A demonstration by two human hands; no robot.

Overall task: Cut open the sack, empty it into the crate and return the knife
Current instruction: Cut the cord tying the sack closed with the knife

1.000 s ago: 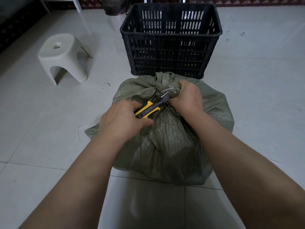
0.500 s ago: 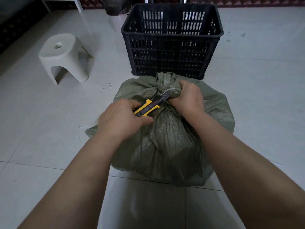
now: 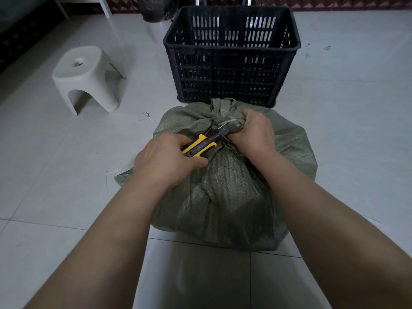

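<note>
Clamped round the yellow-and-black knife (image 3: 201,144) with the left grip (image 3: 165,161): fingers curled fully over the handle, thumb laid along its near side, no gap showing. Blade end aimed up and to the right, at the white tie (image 3: 227,123) binding the neck of the sack (image 3: 234,186). Tip right at the tie; whether touching, too small to tell.

Bunched tight in the right grip (image 3: 254,132): the gathered neck of the green woven sack, all fingers wrapped round the fabric just right of the tie and just beside the knife's tip.

About mid-floor on the pale tiled floor (image 3: 55,175), upright, full and rounded, neck tied shut, with 1 flap of fabric spread flat on the tiles at its left.

Directly behind the sack, toward the floor's far edge: the black slatted crate (image 3: 229,70), upright, top open, its near wall just beside the sack's knot. Inside too dark to read.

Off to the left, well apart from sack and crate: 1 white plastic stool (image 3: 87,74) with a hole in its seat.

At the floor's far edge, just left of the crate: a dark bag (image 3: 153,7) over a pale bin (image 3: 157,30).
</note>
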